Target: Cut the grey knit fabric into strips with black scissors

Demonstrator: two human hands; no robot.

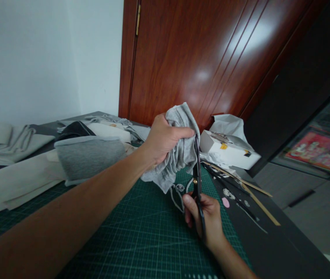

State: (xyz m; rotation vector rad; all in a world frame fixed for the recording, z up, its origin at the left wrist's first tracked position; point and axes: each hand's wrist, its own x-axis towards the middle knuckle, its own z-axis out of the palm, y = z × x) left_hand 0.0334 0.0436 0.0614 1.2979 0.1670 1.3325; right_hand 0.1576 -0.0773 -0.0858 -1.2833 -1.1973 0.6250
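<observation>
Presumably for steadiness, the gray knit fabric (180, 155) is pinched in the left hand's grip (164, 138) above the green cutting mat (141, 236); at the fabric's edge, black scissors (197, 181) are clasped in the right hand's grip (208, 217).

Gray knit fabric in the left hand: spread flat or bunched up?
Bunched up: the gray knit fabric falls in wavy, gathered folds below the left hand, beside the scissors in the right hand.
</observation>
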